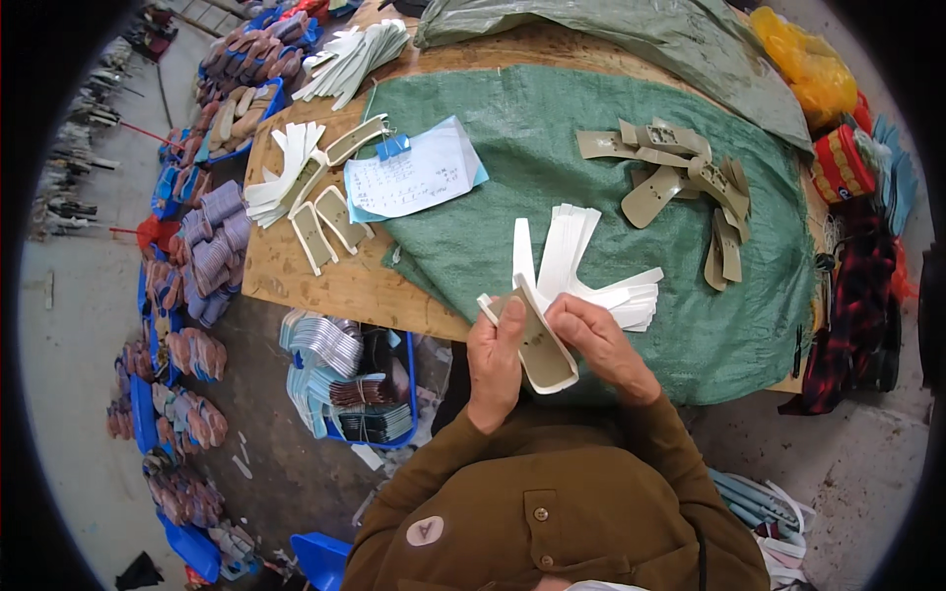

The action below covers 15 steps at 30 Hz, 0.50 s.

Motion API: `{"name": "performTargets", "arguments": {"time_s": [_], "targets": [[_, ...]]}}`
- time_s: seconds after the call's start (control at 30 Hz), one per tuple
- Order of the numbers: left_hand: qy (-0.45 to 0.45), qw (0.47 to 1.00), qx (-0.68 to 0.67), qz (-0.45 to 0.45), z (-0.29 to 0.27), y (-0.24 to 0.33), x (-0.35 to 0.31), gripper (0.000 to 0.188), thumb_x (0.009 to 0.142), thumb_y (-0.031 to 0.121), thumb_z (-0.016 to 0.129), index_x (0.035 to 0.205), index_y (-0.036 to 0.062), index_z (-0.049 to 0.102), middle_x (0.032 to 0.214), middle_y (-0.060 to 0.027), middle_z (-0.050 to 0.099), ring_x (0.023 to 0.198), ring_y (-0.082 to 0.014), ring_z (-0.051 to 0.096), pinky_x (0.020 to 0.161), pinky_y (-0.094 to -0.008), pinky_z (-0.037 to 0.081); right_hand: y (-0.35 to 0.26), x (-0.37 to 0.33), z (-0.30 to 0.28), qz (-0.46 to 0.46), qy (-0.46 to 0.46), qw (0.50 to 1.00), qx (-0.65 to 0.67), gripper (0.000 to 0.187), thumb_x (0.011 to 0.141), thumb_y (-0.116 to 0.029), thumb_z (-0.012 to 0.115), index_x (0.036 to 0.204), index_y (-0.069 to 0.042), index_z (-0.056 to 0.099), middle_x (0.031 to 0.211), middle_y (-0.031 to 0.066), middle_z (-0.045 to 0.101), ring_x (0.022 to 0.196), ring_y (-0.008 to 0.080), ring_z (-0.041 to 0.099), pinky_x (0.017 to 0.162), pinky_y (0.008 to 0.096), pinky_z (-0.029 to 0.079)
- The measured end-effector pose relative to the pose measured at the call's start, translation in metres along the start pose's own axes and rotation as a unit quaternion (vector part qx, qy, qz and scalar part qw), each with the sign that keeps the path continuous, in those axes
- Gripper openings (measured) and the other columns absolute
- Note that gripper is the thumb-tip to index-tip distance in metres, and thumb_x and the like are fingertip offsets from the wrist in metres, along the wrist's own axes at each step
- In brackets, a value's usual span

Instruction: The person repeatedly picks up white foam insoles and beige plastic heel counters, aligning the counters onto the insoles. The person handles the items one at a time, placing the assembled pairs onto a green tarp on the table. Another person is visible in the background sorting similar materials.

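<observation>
khaki insole piece (pixel 540 347) w/ white backing pinched between my left hand (pixel 496 360) & right hand (pixel 596 340), both closed on it, above green cloth (pixel 512 148) at tabletop (pixel 325 281) edge; white strip stack (pixel 581 266) fanned just behind, w/in reach.

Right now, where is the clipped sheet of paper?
In the head view, the paper sheet lies left of centre, overlapping the green cloth's left edge, beside the white strap pieces.
</observation>
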<state>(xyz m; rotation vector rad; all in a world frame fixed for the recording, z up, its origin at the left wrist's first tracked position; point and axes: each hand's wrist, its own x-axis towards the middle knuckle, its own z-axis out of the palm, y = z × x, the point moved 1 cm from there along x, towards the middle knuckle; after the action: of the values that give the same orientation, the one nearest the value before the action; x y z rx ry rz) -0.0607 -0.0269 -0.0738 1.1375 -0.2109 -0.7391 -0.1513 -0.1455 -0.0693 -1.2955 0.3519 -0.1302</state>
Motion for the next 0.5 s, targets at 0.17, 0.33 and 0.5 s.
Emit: {"name": "performTargets", "arguments": {"time_s": [0.17,0.33,0.5], "targets": [[0.007,0.999,-0.016,-0.027,-0.005,-0.004,-0.001,0.028,0.100,0.034,0.053,0.105,0.0071,0.057,0.089,0.0021,0.060,0.077,-0.0053,0.056,0.066,-0.0215,0.046,-0.008,0.006,0.011,-0.038,0.020,0.990,-0.132,0.020,0.097,-0.021,0.057,0.086,-0.005,0.054,0.071,-0.0028,0.050,0.067,0.0049,0.043,0.058,0.0227,0.037],[0.025,0.991,-0.113,-0.064,-0.002,-0.005,0.005,0.032,0.101,0.038,0.050,0.106,0.0070,0.056,0.090,0.0002,0.060,0.081,-0.0076,0.058,0.069,-0.0219,0.048,-0.011,0.007,0.003,0.032,-0.026,0.995,0.087,0.016,0.092,-0.012,0.062,0.101,-0.007,0.051,0.077,-0.0042,0.055,0.069,0.0034,0.049,0.061,0.0209,0.039],[-0.082,0.995,0.027,-0.049,-0.025,0.020,0.008,0.054,0.090,0.044,0.065,0.125,0.0065,0.049,0.115,-0.0068,0.057,0.102,-0.0140,0.059,0.082,-0.0284,0.051,-0.035,-0.006,-0.040,0.076,-0.118,0.990,0.020,0.024,0.089,-0.016,0.068,0.103,-0.007,0.050,0.076,-0.0028,0.055,0.070,0.0053,0.050,0.059,0.0212,0.038]]}}
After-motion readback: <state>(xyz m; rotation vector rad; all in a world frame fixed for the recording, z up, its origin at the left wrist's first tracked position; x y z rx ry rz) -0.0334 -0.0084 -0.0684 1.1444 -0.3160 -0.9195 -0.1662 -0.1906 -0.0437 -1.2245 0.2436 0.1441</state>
